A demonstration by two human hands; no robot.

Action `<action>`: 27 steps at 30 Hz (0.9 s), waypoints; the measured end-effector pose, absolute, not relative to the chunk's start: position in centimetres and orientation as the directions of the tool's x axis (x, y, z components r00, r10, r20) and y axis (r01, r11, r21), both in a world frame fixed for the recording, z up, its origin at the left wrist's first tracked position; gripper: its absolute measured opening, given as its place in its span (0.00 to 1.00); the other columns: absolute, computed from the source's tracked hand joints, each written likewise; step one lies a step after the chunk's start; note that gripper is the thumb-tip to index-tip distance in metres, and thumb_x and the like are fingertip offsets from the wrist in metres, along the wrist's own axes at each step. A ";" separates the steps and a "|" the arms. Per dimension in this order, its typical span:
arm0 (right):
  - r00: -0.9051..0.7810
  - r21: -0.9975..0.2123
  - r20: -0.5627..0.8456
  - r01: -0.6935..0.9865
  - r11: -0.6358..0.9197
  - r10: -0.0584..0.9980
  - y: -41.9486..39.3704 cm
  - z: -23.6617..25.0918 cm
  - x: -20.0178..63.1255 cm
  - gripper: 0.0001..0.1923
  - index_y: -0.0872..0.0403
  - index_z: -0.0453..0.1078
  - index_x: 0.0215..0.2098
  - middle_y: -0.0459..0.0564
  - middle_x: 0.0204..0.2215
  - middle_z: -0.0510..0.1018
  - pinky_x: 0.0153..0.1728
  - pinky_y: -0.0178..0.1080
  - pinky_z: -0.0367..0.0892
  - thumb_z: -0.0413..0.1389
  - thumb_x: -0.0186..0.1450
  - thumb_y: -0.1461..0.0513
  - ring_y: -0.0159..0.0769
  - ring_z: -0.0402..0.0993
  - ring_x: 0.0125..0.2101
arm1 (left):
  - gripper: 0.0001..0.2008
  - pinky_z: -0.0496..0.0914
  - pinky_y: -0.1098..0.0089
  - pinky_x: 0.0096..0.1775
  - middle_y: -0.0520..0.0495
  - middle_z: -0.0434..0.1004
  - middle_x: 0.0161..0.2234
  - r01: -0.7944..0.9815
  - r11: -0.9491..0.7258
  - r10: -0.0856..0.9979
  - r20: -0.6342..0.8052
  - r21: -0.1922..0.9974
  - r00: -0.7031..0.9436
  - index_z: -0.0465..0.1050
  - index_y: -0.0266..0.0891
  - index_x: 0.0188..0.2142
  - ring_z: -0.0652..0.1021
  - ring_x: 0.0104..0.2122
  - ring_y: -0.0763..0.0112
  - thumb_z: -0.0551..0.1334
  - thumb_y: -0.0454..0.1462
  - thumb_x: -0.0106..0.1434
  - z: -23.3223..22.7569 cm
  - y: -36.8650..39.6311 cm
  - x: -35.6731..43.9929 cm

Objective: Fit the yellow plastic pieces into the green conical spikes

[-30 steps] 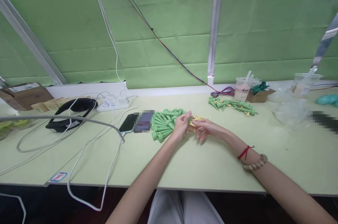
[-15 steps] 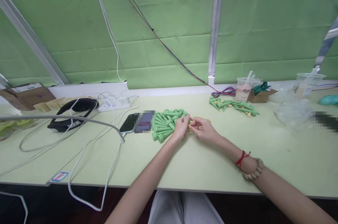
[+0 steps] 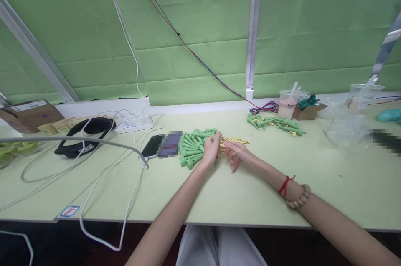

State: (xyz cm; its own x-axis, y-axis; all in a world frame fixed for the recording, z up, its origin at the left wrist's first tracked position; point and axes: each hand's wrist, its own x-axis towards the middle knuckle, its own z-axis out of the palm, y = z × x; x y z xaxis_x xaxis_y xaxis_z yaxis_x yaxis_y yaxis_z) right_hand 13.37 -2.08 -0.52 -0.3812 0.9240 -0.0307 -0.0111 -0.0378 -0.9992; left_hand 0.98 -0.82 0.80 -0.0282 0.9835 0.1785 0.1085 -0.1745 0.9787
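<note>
A pile of green plastic spikes (image 3: 191, 149), each with a thick round head, lies fanned out on the table. At its right edge is my left hand (image 3: 212, 149), closed with bent fingers; what it grips is hidden behind the fingers and too small to make out. My right hand (image 3: 238, 154) is just to the right, its index finger stretched towards the left hand and the other fingers apart and loosely curled. Small yellow plastic pieces (image 3: 239, 140) lie behind and between the two hands.
More green spikes with yellow bits (image 3: 275, 124) lie at the back right, near a drink cup (image 3: 286, 105) and a small cardboard box (image 3: 308, 111). Left of the pile are a phone (image 3: 152, 147), white cables (image 3: 108, 170), a power strip (image 3: 134, 122) and a black headband-like device (image 3: 84, 136).
My right hand has gone from a pinch to spread fingers, its index finger now reaching to the left hand. The left hand has barely shifted, staying by the green pile.
</note>
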 end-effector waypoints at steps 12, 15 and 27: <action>-0.421 -0.998 -0.055 0.062 -0.032 0.906 -1.9 -0.1 13.8 0.13 0.57 0.70 0.24 0.39 0.13 0.64 0.15 0.30 0.70 0.62 0.53 0.55 0.23 0.60 0.13 | 0.17 0.52 0.76 0.13 0.55 0.61 0.09 0.213 -0.198 0.980 0.194 0.957 0.039 0.69 0.37 0.24 0.59 0.08 0.78 0.56 0.48 0.58 0.3 -0.4 1.0; -0.355 -0.981 0.006 0.178 0.074 0.935 -1.7 -0.3 13.7 0.10 0.57 0.71 0.24 0.40 0.11 0.64 0.16 0.32 0.69 0.60 0.54 0.57 0.27 0.64 0.13 | 0.17 0.53 0.75 0.13 0.55 0.62 0.10 0.281 -0.224 0.973 0.231 0.933 0.011 0.69 0.37 0.22 0.60 0.08 0.78 0.57 0.47 0.58 0.2 -0.2 1.1; -0.254 -0.695 0.449 0.504 0.514 0.857 -1.3 -1.0 14.1 0.07 0.54 0.74 0.29 0.49 0.27 0.78 0.26 0.33 0.65 0.56 0.60 0.59 0.33 0.72 0.24 | 0.23 0.51 0.74 0.10 0.57 0.52 0.06 0.179 -0.086 0.996 0.080 0.980 0.041 0.66 0.40 0.22 0.55 0.06 0.76 0.50 0.55 0.60 0.8 -0.5 0.8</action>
State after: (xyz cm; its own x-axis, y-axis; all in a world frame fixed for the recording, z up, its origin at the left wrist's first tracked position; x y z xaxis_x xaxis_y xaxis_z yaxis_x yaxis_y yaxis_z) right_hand 14.10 -1.26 -0.99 -0.2542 0.8566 0.4489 0.5035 0.5135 -0.6948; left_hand 0.77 -0.46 0.84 0.0409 0.9960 0.0797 0.1793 -0.0858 0.9800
